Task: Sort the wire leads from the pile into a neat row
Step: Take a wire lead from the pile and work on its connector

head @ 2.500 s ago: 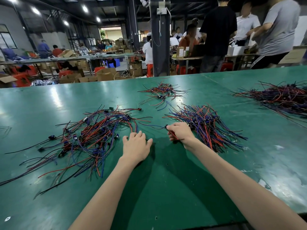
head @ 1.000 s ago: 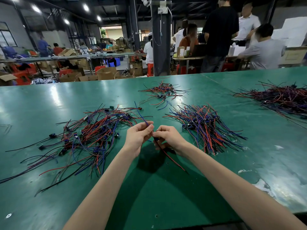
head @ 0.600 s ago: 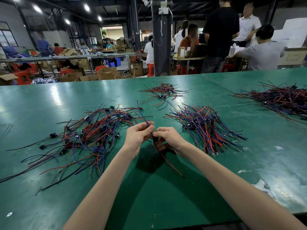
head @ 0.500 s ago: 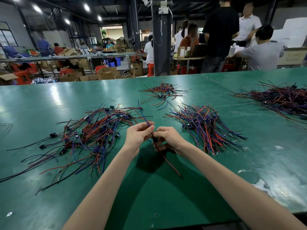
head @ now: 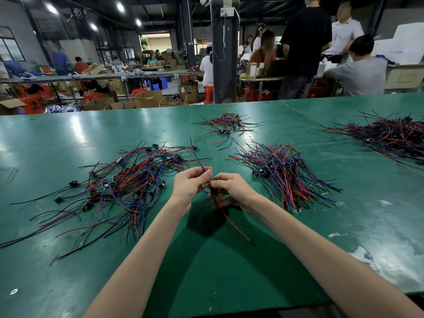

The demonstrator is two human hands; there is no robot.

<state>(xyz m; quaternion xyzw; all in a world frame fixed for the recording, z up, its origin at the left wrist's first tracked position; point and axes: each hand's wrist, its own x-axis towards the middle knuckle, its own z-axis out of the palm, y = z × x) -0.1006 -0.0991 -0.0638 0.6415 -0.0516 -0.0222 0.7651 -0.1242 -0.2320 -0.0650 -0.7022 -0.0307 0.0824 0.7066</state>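
Table: green and glossy, spanned the view from edge to edge, with worn pale patches at the front right.
Pillar: dark, stood just past the far edge of the table, near the middle.
People: stood and sat at benches behind the pillar, to the right; others sat further back on the left.
Boxes: cardboard, lay on the floor beyond the table.
Pile: loose tangle of red, blue and black leads with small dark connectors, lay left of the hands, with strands trailing toward the front left.
Row: leads laid close together and roughly parallel, right of the hands, connectors toward the far side, wire ends fanned toward the front right.
Right heap: further leads, lay well apart at the table's right edge and ran out of frame.
Far heap: small and sparse, lay beyond the hands, near the far edge.
Left hand: raised above the table between pile and row, thumb and fingertips pinched on the lead's blue wire.
Right hand: fingertips touching the left hand's, fingers curled, gripped the lead at its connector.
Lead: held by both hands, clear of pile and row.
Blue wire: rose from the left hand's pinch, slanted away to the left.
Red and black wires: hung from under the right hand toward the front, ends at or just above the table; contact not clear.
Connector: small and black, showed between the two thumbs.
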